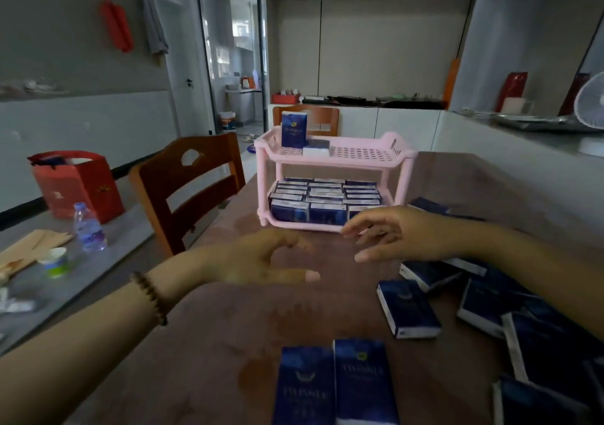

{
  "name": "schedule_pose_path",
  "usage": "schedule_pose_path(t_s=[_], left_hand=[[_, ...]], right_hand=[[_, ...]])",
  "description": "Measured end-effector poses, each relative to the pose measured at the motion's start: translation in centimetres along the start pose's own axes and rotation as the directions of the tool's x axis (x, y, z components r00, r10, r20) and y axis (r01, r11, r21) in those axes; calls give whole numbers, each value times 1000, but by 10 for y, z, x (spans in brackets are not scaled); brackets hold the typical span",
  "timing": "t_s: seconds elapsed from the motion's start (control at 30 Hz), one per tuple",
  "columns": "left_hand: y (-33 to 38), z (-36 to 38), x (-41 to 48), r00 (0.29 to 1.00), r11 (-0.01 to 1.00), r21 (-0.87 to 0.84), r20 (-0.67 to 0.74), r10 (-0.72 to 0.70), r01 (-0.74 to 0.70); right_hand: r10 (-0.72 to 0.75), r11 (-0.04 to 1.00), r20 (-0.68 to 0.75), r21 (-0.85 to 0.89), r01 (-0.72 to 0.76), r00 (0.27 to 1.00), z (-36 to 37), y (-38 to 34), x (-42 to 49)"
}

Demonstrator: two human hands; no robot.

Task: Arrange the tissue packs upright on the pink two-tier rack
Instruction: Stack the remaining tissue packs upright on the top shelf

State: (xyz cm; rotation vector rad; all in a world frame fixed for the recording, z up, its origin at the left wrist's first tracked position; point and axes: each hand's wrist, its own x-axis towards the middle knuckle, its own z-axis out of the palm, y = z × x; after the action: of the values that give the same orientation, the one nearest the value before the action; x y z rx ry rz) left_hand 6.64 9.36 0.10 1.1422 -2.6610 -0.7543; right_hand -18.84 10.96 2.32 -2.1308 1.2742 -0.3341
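The pink two-tier rack stands on the brown table ahead of me. Its lower tier is packed with several dark blue tissue packs standing upright. On the top tier one pack stands upright at the left, and another lies flat beside it. Two packs lie side by side at the near edge, one pack lies alone, and a loose pile spreads at the right. My left hand and my right hand hover empty in front of the rack, fingers apart.
A wooden chair stands at the table's left side and another behind the rack. On the grey surface to the left are a water bottle, a small cup and a red bag. A white fan stands far right.
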Motion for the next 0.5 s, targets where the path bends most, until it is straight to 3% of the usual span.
schedule_pose_path(t_s=[0.17,0.37,0.5], left_hand=[[4,24,-19,999,1000,-13,45,-22,23],[4,41,-41,980,995,-76,192,-55,71],[8,53,-52,973,985,-169,230,6,34]], right_hand=[[17,1000,52,6,-17,998,29,2,-23],[44,992,141,-121,-27,989,58,-5,-42],[58,979,178,-203,-21,982,70,-9,-51]])
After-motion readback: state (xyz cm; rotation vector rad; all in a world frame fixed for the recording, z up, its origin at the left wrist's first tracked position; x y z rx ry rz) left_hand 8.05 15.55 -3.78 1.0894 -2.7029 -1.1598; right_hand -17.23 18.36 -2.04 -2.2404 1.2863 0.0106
